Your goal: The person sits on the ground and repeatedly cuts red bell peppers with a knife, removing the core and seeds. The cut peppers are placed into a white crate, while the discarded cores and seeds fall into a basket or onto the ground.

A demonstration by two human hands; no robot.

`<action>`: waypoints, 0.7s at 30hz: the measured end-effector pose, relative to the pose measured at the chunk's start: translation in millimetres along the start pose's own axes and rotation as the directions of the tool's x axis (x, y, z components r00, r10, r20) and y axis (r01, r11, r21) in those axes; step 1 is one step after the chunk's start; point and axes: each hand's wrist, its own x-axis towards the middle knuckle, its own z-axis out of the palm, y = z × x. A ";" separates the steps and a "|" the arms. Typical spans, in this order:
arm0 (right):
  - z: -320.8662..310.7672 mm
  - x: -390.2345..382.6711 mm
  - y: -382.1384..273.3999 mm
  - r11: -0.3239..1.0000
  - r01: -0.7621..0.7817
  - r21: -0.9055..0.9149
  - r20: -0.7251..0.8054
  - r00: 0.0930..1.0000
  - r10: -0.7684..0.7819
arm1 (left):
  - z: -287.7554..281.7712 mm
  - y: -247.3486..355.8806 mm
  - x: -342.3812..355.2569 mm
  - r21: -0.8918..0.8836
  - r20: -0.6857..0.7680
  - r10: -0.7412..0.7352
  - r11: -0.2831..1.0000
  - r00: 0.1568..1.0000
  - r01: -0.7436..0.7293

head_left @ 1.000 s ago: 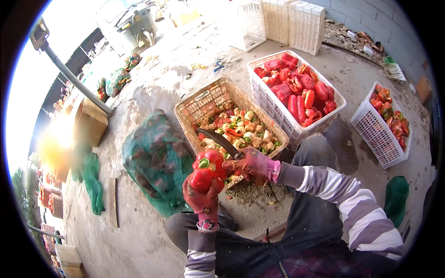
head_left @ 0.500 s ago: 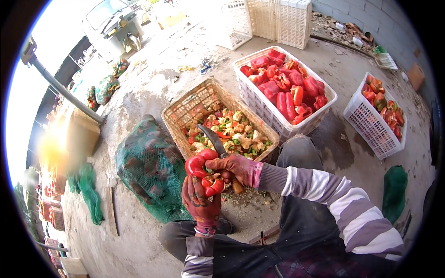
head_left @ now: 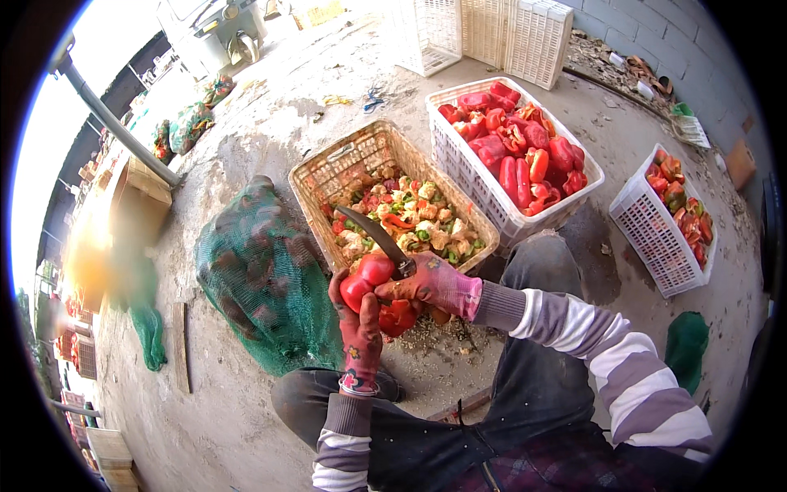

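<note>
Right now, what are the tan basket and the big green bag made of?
The tan basket looks like molded plastic: its walls are a stiff, even lattice, though it could be woven cane. The green bag looks like soft mesh netting, since dark lumps show through it.

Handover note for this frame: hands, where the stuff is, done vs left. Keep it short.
Left hand: gloved, gripping a red pepper.
Right hand: gloved, gripping a curved knife, blade pointing up and away, over the pepper. A second red piece sits under the hands.
Tan basket just ahead: cores and scraps.
White crate to its right: full of red peppers.
Smaller white crate far right: mixed red and green peppers.
Green net sack on the left: bulging.
Done: plenty of trimmings in the basket, one crate filled.
Left: pepper in hand not yet finished; how much the sack holds cannot be told.
</note>
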 end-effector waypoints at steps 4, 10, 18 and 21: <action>-0.7 4.0 5.4 0.999 -0.007 0.050 0.103 0.995 0.001 | 0.7 1.0 -6.6 0.091 -0.037 0.070 0.994 0.997 -0.067; 2.1 2.5 4.6 0.999 0.041 0.005 0.117 0.992 -0.042 | -10.5 2.2 -11.7 0.002 0.087 -0.028 1.000 0.996 0.027; 5.5 -7.8 -5.1 0.992 0.050 0.114 0.133 0.989 -0.065 | -15.0 14.9 -11.1 -0.017 0.172 -0.215 0.975 0.962 0.221; 12.1 -8.0 -6.9 0.976 0.217 -0.010 0.128 0.968 -0.214 | -8.4 19.5 -9.3 0.005 0.124 -0.212 0.977 0.969 0.213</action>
